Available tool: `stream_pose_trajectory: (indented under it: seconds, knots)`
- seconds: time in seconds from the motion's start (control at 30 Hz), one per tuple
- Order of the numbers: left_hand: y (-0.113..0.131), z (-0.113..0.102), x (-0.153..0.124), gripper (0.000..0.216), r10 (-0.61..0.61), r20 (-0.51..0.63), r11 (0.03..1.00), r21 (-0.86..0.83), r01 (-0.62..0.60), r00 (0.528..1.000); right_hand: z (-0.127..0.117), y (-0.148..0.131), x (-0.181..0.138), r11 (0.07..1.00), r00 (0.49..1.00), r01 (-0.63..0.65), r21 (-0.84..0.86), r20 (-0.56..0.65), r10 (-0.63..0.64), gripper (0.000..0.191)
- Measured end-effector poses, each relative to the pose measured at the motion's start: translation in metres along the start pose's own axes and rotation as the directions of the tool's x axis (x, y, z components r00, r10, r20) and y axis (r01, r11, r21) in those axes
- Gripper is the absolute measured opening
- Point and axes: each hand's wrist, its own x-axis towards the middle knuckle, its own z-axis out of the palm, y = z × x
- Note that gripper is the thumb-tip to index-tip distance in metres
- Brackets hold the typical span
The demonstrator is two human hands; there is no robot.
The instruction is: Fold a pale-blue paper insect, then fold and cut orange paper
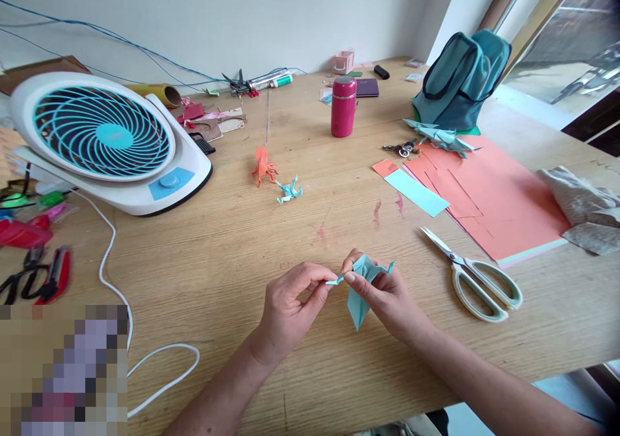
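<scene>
Pixelated patch (62, 368): lower left corner is masked; whatever lies beneath cannot be read.
Cutters (33, 278): red-handled and black-handled tools at the left edge, partly cut off by the frame; exact type uncertain.
Desk fan (104, 139): white housing with teal grille, tilted back on its base at the left of the tabletop; its white cable (113, 261) loops toward the near edge.
Left hand (290, 307): grip pinched, thumb and forefinger closed on a thin projecting tip of the paper model, judged to be pulling or creasing that point.
Teal origami piece (361, 294): held in the air just above the tabletop (217, 261), near its front edge, between both hands; a long point hangs downward, folded flaps spread at the top. Its final form cannot be made out.
Right hand (387, 297): grip closed round the body of the same model, fingers behind and thumb in front, judged to be steadying it against the left hand's pinch. The fingers hide much of the folds.
Finished figures: an orange origami figure (263, 165) and a small teal one (289, 190) stand just beside each other mid-table, well apart from the hands.
Pink flask (343, 106): upright, further back.
Scissors (477, 274): pale handles, blades closed, lying near the right hand.
Paper stock (489, 190): orange sheets stacked flat at right, a teal strip (416, 192) at their left edge.
Teal bag (460, 77): behind the sheets, a larger folded teal figure (443, 137) at its foot.
Grey cloth (581, 207): far right, cut off by the frame.
</scene>
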Motion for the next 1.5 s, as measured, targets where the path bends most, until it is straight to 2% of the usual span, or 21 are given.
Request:
stream_pose_trajectory:
  seconds: [0.23, 0.5, 0.8, 1.0, 1.2, 1.33, 1.5]
  knots:
    - [0.003, 0.002, -0.001, 0.015, -0.025, -0.019, 1.0, 0.005, 0.025, 1.0, 0.0, 0.002, -0.002, 0.989, 0.994, 0.103, -0.104, -0.006, -0.105, 0.032]
    - [0.002, 0.013, -0.009, 0.008, -0.269, -0.057, 0.953, -0.157, 0.258, 0.961, 0.002, 0.002, -0.005, 0.96, 0.979, 0.193, -0.202, -0.02, -0.201, 0.021]
    - [0.005, 0.015, -0.008, 0.004, -0.396, -0.035, 0.886, -0.276, 0.372, 0.918, 0.001, 0.004, -0.005, 0.957, 0.977, 0.191, -0.217, -0.051, -0.206, 0.018]
    - [0.002, 0.014, -0.009, 0.004, -0.384, -0.029, 0.892, -0.27, 0.363, 0.923, 0.001, 0.003, -0.005, 0.956, 0.977, 0.188, -0.225, -0.054, -0.205, 0.02]
    - [0.001, 0.009, -0.006, 0.007, -0.243, -0.037, 0.964, -0.122, 0.237, 0.969, 0.0, 0.004, -0.004, 0.969, 0.986, 0.151, -0.194, -0.039, -0.162, 0.026]
    - [0.003, 0.008, -0.006, 0.01, -0.184, -0.06, 0.982, -0.061, 0.181, 0.981, 0.0, 0.005, -0.004, 0.968, 0.984, 0.164, -0.19, -0.033, -0.173, 0.023]
    - [0.004, 0.01, -0.007, 0.008, -0.244, -0.052, 0.966, -0.095, 0.239, 0.968, 0.001, 0.003, -0.004, 0.957, 0.976, 0.204, -0.205, -0.031, -0.215, 0.017]
